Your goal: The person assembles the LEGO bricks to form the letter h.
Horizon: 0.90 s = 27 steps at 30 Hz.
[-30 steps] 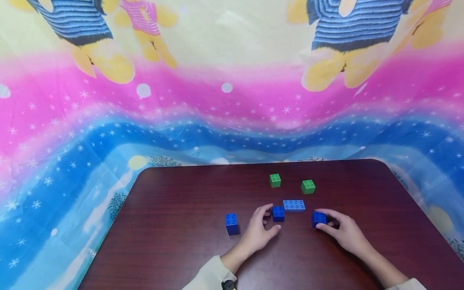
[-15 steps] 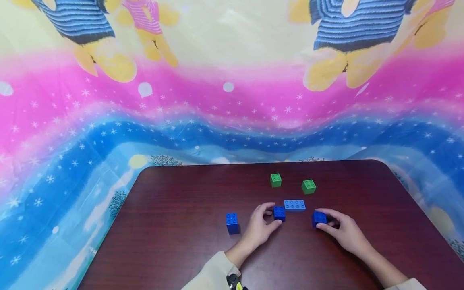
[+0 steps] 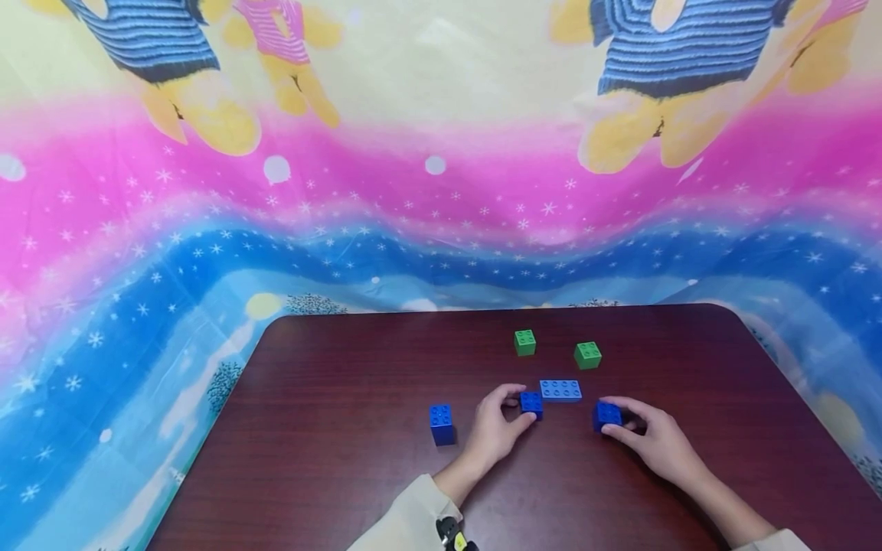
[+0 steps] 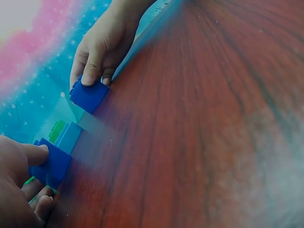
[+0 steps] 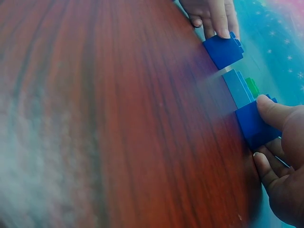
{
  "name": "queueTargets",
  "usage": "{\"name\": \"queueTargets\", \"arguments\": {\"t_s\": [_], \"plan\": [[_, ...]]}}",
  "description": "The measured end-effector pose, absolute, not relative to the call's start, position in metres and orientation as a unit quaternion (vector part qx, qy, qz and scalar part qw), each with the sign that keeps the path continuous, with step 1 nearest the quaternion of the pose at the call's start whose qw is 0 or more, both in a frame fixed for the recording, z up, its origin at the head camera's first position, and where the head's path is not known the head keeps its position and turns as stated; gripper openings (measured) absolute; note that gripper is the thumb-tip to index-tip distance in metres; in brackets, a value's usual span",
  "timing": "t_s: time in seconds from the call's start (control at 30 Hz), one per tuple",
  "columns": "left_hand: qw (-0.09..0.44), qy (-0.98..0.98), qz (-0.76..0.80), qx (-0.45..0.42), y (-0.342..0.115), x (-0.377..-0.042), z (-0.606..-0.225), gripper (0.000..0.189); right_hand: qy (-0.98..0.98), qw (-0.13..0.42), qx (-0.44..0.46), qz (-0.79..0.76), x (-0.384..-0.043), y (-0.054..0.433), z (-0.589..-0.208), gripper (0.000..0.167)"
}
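Observation:
My left hand (image 3: 492, 430) pinches a dark blue building brick (image 3: 531, 403) with four studs, just left of a longer light blue brick (image 3: 560, 390). Its thumb lies on the brick's near face (image 4: 56, 166) in the left wrist view. To the right, thumb and fingers of my right hand (image 3: 658, 445) grip a second dark blue brick (image 3: 605, 416); the right wrist view shows the thumb against this brick (image 5: 252, 124). Both bricks are upright, studs up. A third, taller-looking dark blue brick (image 3: 442, 425) stands left of my left hand, untouched.
Behind the light blue brick, two green bricks (image 3: 525, 343) (image 3: 588, 355) stand toward the back of the dark wooden table (image 3: 331, 398). A printed cloth (image 3: 441, 214) hangs behind the table's far edge and along its sides.
My left thumb has closed in from the near side onto the dark blue brick, which the left hand now pinches. The right hand has kept its grip in place.

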State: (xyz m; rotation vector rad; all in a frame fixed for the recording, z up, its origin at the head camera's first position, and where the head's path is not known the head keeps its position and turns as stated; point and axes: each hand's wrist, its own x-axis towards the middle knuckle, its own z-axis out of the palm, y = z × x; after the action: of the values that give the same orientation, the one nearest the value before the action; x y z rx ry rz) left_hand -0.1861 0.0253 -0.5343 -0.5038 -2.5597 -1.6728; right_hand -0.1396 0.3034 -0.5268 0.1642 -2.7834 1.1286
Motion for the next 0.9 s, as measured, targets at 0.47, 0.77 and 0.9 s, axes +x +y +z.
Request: {"name": "queueTargets", "arguments": {"t_s": [0.47,0.77,0.9], "plan": [[0.014,-0.821,-0.543,-0.174,0.019,-0.185,-0.539,0.034,-0.923,0.065,0.05,0.375,-0.138,0.303,-0.526,0.044],[-0.011,-0.828,-0.525,-0.195,0.013,-0.18,-0.537,0.036,-0.923,0.074,0.056,0.374,-0.139,0.303,-0.527,0.044],[-0.026,-0.829,-0.521,-0.199,0.011,-0.178,-0.536,0.036,-0.923,0.078,0.058,0.372,-0.139,0.304,-0.528,0.044]]}}
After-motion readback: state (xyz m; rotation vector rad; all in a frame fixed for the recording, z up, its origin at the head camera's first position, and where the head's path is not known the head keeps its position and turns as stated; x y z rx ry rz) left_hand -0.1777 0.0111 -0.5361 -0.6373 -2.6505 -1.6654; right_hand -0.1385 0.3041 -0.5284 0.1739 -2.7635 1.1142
